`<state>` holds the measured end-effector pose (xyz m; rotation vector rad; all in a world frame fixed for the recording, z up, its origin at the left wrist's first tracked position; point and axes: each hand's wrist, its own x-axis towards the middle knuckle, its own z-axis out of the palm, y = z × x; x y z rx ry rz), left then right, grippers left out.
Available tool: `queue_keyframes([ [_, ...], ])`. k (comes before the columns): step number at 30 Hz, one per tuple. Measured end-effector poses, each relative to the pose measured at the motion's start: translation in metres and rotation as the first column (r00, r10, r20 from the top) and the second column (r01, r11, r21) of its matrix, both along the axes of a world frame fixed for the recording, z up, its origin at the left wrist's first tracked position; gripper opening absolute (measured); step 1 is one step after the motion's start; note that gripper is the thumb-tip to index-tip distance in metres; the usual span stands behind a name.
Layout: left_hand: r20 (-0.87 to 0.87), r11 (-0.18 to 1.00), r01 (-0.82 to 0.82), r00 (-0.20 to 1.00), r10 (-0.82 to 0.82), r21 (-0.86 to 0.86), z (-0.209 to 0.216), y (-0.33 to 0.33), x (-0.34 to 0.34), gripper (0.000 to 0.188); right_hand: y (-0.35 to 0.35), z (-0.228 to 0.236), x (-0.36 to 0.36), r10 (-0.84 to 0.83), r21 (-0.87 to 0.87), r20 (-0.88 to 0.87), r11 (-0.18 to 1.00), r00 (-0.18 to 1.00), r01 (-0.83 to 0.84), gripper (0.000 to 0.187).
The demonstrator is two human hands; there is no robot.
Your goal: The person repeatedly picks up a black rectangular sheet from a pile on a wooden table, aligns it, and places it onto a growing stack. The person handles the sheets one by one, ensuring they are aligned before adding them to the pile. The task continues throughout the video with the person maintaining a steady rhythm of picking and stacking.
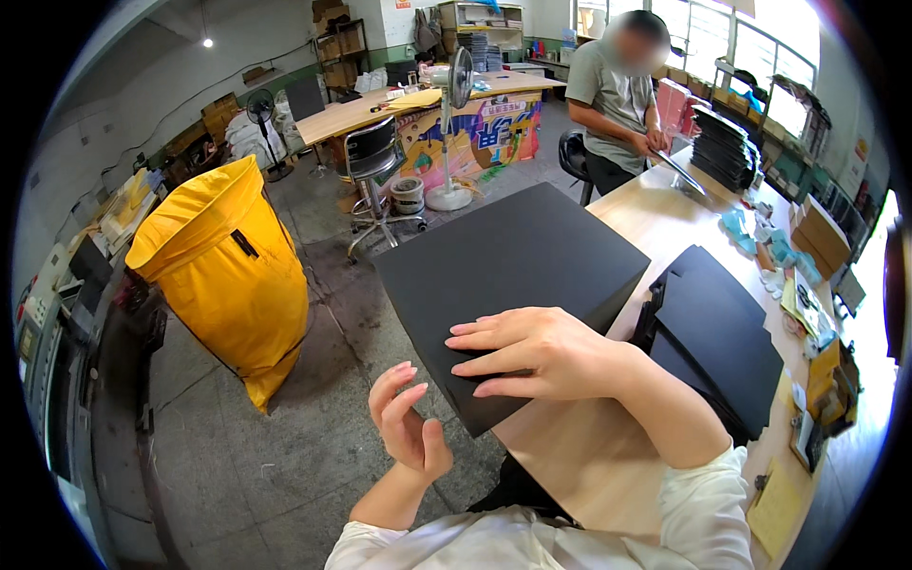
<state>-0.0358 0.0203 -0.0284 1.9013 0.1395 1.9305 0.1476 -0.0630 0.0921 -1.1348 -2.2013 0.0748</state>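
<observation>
A large black box (518,242) with a smooth flat top sits at the left edge of the wooden table, one corner pointing toward me. My right hand (546,356) lies on its top near that close corner, palm down, fingers stretched to the left and slightly apart. Just off the box's left side is my left hand (407,418), raised with fingers loosely curved and nothing visible in it. To the right of the box lies a stack of flat black sheets (712,328), its layers unevenly fanned.
The wooden table (570,456) runs away to the far right, where a seated person (617,104) handles a flat piece beside a black stack (722,147). A yellow bag (233,275) stands on the floor at left. Beyond are a chair (370,161) and a standing fan (448,133).
</observation>
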Motion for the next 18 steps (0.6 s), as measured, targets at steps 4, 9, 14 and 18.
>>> queue_keyframes([
  [4, -0.029, 0.999, 0.051, 0.998, -0.051, 0.000, 0.000, 0.005, 0.006, 0.039, 0.004, -0.002, 0.003, 0.004, -0.068, -0.115, 0.998, 0.993, -0.012, 0.024],
  [9, -0.138, 0.997, 0.059, 0.989, -0.051, 0.055, 0.004, 0.005, 0.014, 0.050, 0.006, 0.003, 0.005, -0.053, -0.234, -0.324, 0.972, 0.945, -0.026, 0.021],
  [14, -0.153, 0.997, -0.009, 0.988, 0.021, 0.076, 0.000, 0.001, 0.021, 0.057, 0.010, 0.002, 0.007, -0.083, -0.309, -0.431, 0.949, 0.899, -0.060, 0.021],
  [18, -0.174, 0.992, -0.069, 0.981, 0.086, 0.102, -0.010, -0.001, 0.026, 0.066, 0.011, 0.002, 0.009, -0.092, -0.352, -0.471, 0.931, 0.877, -0.092, 0.020],
])
